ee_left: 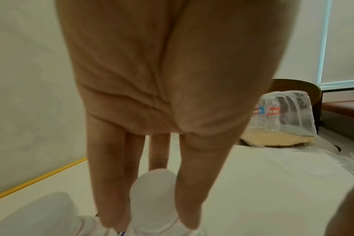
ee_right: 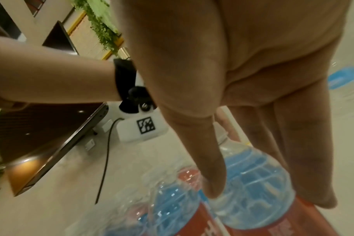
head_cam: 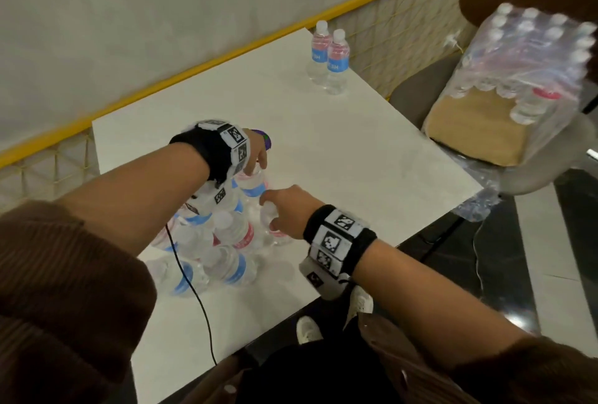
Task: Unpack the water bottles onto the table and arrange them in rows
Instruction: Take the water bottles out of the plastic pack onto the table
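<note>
Two bottles (head_cam: 328, 57) stand at one o'clock; both hands work the near pile (head_cam: 210, 241): left hand (head_cam: 255, 157) fingers pinch a cap (ee_left: 152, 188), right hand (head_cam: 284, 209) grips a bottle (head_cam: 271, 225) on the tabletop (head_cam: 356, 161).

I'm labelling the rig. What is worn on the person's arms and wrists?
Brown ribbed sleeves are pushed up both forearms. Each wrist carries a black band with white blocks printed with black square markers: left wristband, right wristband. A thin black cable hangs from the left one.
</note>
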Available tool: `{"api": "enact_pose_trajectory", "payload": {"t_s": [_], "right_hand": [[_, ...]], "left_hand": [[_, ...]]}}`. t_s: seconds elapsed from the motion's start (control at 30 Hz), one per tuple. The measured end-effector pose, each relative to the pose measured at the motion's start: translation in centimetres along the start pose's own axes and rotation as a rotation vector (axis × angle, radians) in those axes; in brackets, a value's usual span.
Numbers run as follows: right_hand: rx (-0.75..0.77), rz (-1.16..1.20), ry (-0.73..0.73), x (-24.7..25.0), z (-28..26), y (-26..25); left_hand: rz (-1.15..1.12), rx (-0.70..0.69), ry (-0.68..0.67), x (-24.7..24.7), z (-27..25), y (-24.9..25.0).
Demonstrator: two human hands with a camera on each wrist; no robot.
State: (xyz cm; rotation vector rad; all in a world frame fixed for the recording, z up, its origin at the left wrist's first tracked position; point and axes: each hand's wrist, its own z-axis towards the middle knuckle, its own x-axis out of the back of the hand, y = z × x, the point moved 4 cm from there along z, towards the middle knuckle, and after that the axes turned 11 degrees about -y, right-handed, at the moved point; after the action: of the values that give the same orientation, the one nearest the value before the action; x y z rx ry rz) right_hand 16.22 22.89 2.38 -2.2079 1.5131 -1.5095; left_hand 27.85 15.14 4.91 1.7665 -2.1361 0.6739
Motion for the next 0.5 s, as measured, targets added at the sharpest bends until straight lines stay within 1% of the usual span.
{"api": "enact_pose_trajectory", "payload": {"t_s": [0.07,0.13,0.23,0.3,0.37,0.43,0.5], "right_hand": [[0.029,-0.030,-0.035,-0.4,0.5,-1.2],[0.041,-0.014,-0.060,-0.4,0.5,-1.5],[0.018,0.002,-0.063,0.7,-0.4,0.2],[-0.009,-0.011,-0.022,2.0,-1.6,2.6],[-0.039,0.035,0.036,3.5,-3.0,5.8],[-0.102,0.079,0.051,4.7,-4.4,9.8],[-0.193,0.097,0.041,5.5,-5.5,14.1]], "left_hand": [[0.000,0.021,0.001,0.0,-0.5,0.6],[-0.016,0.008,0.012,0.4,-0.5,1.3],[0.005,-0.046,0.092,2.0,-1.0,3.6],[0.028,-0.112,0.140,3.6,-1.5,6.0],[0.018,-0.201,0.177,5.5,-2.1,8.9],[-0.017,-0.280,0.195,7.6,-2.1,11.7],[-0.059,-0.326,0.203,9.7,-1.1,14.3]]}}
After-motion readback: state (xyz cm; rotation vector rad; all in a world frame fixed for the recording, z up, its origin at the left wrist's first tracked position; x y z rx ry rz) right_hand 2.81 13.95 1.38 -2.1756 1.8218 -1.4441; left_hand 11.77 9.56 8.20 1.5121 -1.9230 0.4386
